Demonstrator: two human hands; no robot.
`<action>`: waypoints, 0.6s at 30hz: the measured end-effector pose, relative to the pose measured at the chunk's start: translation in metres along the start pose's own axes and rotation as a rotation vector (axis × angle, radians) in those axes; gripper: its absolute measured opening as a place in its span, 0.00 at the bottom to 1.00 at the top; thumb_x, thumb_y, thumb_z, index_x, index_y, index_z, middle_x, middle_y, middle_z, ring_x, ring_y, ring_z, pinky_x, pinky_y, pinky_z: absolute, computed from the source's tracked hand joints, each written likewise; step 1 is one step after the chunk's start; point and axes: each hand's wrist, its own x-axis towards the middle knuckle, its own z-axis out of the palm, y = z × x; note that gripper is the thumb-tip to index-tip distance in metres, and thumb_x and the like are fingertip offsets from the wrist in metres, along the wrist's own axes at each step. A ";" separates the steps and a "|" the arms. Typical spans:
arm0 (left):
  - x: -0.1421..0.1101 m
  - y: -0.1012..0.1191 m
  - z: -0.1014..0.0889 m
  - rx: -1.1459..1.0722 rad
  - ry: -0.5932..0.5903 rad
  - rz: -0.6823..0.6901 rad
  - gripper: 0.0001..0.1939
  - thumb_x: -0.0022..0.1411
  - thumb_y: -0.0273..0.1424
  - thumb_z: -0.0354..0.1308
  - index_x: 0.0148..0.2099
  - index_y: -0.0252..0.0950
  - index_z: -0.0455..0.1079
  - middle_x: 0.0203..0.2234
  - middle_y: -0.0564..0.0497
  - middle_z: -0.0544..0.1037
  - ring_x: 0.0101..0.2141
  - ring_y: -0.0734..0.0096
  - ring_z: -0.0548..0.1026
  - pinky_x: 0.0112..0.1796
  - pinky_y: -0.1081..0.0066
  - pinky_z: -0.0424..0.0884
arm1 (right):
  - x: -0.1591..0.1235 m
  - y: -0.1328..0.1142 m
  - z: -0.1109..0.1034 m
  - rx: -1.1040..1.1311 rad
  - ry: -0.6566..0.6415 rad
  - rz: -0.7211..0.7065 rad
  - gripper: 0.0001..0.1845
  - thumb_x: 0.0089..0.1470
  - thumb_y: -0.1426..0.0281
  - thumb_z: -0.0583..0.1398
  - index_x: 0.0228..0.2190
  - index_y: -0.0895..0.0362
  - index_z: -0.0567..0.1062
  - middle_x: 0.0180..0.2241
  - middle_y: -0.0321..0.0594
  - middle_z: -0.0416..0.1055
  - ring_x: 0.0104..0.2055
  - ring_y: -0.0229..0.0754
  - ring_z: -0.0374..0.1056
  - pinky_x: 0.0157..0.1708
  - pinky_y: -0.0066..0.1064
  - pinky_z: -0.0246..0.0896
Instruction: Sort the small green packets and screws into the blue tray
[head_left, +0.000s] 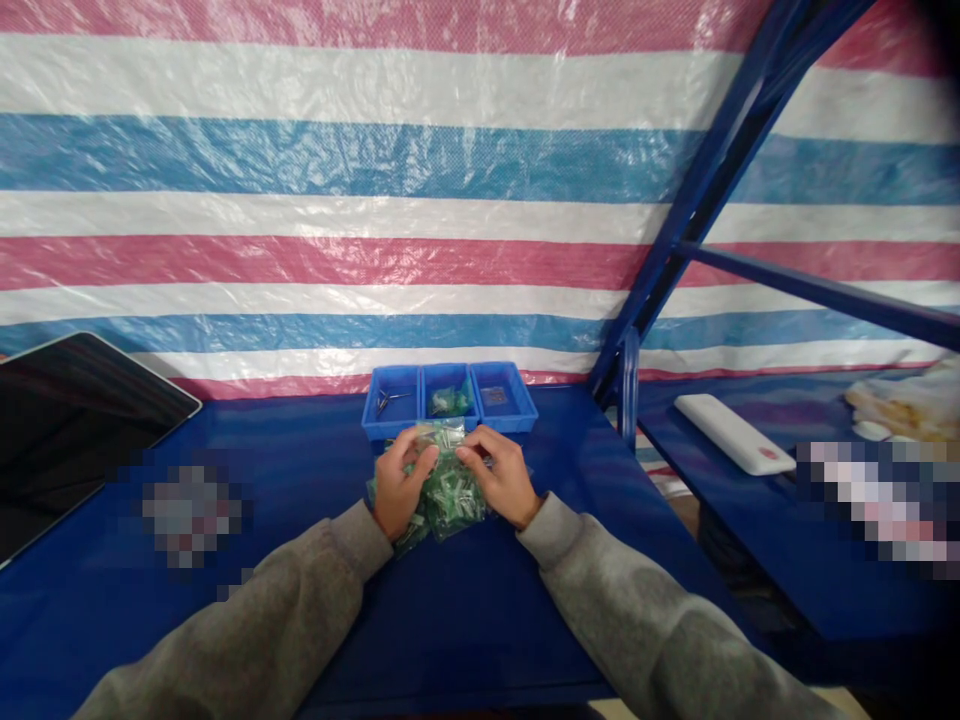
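Observation:
Between my two hands is a small clear greenish plastic bag (444,434), held up by its edges. My left hand (403,480) pinches its left side with thumb and fingers. On the right side, my right hand (501,474) grips it the same way. Beneath my hands lies a pile of similar green-tinted plastic bags (454,500) on the blue table (450,630). What the bags contain is too small to make out. Just beyond stand three joined blue bins (366,412): small metal pieces in the left, a green bag in the middle, small pieces in the right.
A dark-screened tablet or monitor (82,430) lies at the left. A blurred-out item (191,512) is near it. Blue metal posts (660,265) rise at the right. On another table are a white power-bank-like block (731,432) and a plastic bag (911,405). Striped sheeting (337,215) hangs behind.

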 end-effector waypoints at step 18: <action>0.004 0.001 -0.005 0.208 -0.028 0.130 0.12 0.63 0.33 0.52 0.32 0.34 0.74 0.25 0.51 0.75 0.28 0.73 0.71 0.33 0.73 0.68 | 0.002 -0.001 -0.002 0.080 0.053 0.036 0.10 0.57 0.64 0.56 0.37 0.55 0.71 0.31 0.39 0.67 0.32 0.39 0.64 0.33 0.30 0.60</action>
